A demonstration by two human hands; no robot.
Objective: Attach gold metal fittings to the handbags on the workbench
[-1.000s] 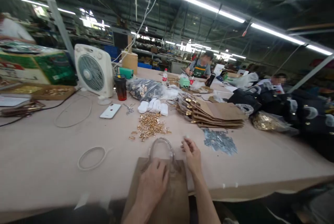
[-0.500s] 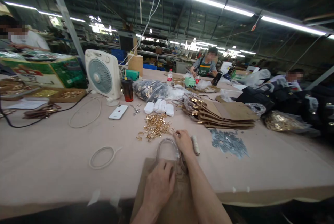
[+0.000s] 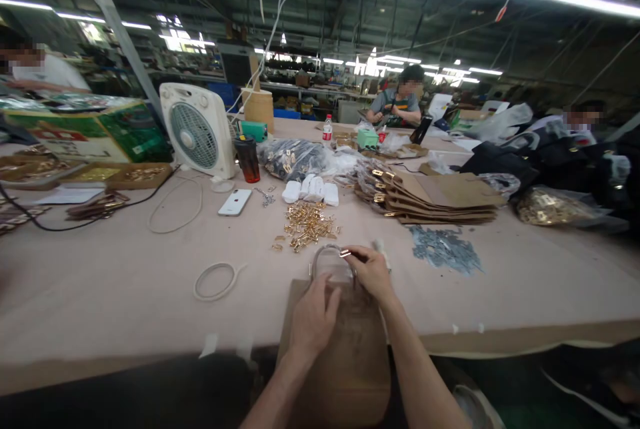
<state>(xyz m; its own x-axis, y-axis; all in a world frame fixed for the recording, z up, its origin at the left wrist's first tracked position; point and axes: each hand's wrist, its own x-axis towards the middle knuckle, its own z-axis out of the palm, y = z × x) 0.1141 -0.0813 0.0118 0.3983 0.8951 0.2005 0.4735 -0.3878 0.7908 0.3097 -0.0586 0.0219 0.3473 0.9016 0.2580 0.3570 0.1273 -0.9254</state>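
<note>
A brown paper-wrapped bag (image 3: 345,356) lies at the near table edge with a clear wrapped loop handle (image 3: 320,257) at its top. My left hand (image 3: 313,316) presses flat on the bag just below the handle. Pinched in the fingertips of my right hand (image 3: 373,272) is a small gold metal clip (image 3: 345,253), held against the right end of the handle. A tool with a pale handle (image 3: 381,250) sticks out behind my right hand. A pile of gold clips (image 3: 306,226) lies just beyond.
A stack of wrapped bags (image 3: 440,199), grey metal pieces (image 3: 443,249), a white cord ring (image 3: 215,280), a phone (image 3: 235,202), a dark cup (image 3: 248,159) and a fan (image 3: 197,129) sit on the table (image 3: 100,282). Other people work at the far end and left.
My right hand reached out to the gold clip pile, then came back to the handle with one clip pinched. The left hand stayed on the bag. The camera tilted down.
</note>
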